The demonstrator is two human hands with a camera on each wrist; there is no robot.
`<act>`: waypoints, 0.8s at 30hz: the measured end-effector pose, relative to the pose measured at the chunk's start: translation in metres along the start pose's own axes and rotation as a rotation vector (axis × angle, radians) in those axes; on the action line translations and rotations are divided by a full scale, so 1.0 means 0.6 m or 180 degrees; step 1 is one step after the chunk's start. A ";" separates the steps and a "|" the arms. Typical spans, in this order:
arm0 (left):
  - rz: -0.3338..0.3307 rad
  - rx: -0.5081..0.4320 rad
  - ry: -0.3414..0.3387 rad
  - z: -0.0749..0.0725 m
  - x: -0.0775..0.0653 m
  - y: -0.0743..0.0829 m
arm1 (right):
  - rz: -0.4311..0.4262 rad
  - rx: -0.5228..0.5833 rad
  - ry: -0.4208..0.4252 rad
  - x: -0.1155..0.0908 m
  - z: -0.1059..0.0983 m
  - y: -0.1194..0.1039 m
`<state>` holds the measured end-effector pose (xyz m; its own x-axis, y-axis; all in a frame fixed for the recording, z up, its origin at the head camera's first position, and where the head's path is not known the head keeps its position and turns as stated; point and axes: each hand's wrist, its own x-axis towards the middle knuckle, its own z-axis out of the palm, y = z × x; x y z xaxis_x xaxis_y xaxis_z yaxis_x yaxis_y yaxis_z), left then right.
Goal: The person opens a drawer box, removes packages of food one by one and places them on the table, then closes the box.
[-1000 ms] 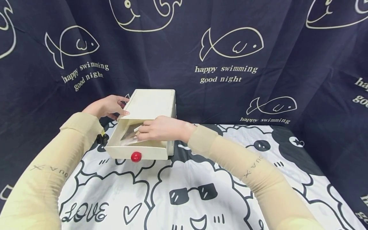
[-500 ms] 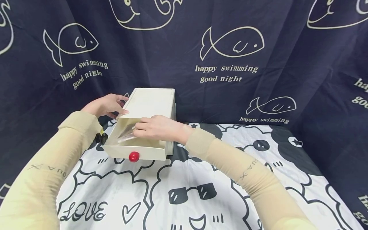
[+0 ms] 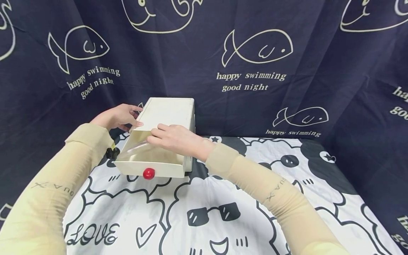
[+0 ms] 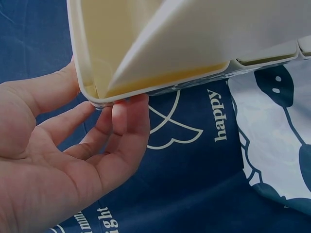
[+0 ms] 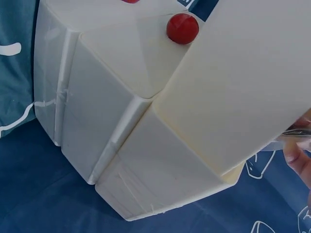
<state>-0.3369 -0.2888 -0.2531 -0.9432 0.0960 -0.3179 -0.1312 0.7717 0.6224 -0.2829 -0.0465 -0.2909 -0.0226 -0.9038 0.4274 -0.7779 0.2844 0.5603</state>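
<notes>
A white drawer unit (image 3: 169, 111) stands against the curtain with its top drawer (image 3: 167, 170) pulled out; a red knob (image 3: 148, 173) is on the drawer front. My left hand (image 3: 121, 116) holds the unit at its front left top corner. In the left wrist view, the curled fingers (image 4: 133, 121) touch the rim of the unit. Over the drawer, my right hand (image 3: 173, 138) pinches a thin clear plastic bag (image 3: 134, 148), which slants down toward the drawer's left wall. Only the fingertips (image 5: 294, 154) of that hand and a bit of the bag show in the right wrist view.
Lower drawers (image 5: 107, 102) with red knobs sit beneath the pulled-out one. A small black object (image 3: 112, 153) is beside the left cuff. The table has a white cloth (image 3: 137, 212) printed with cartoon sheep, and a dark blue curtain (image 3: 191, 63) hangs behind.
My right hand has risen slightly, lifting the bag from the drawer floor to a slanted position toward the left wall. The left hand stays at the unit's corner.
</notes>
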 end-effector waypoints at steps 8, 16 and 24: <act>0.0014 0.0013 -0.0010 -0.001 -0.001 0.000 | -0.0004 0.0033 -0.0034 0.001 -0.012 -0.001; 0.0055 0.0035 0.0003 -0.003 -0.002 0.004 | 0.0053 0.0062 0.0019 0.000 -0.025 0.001; 0.0066 -0.0025 -0.0034 0.000 -0.001 -0.003 | 0.0248 0.0204 0.0025 0.006 -0.048 0.000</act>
<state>-0.3362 -0.2900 -0.2540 -0.9425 0.1188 -0.3124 -0.1139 0.7645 0.6344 -0.2648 -0.0403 -0.2689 -0.0798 -0.8770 0.4738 -0.8125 0.3325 0.4788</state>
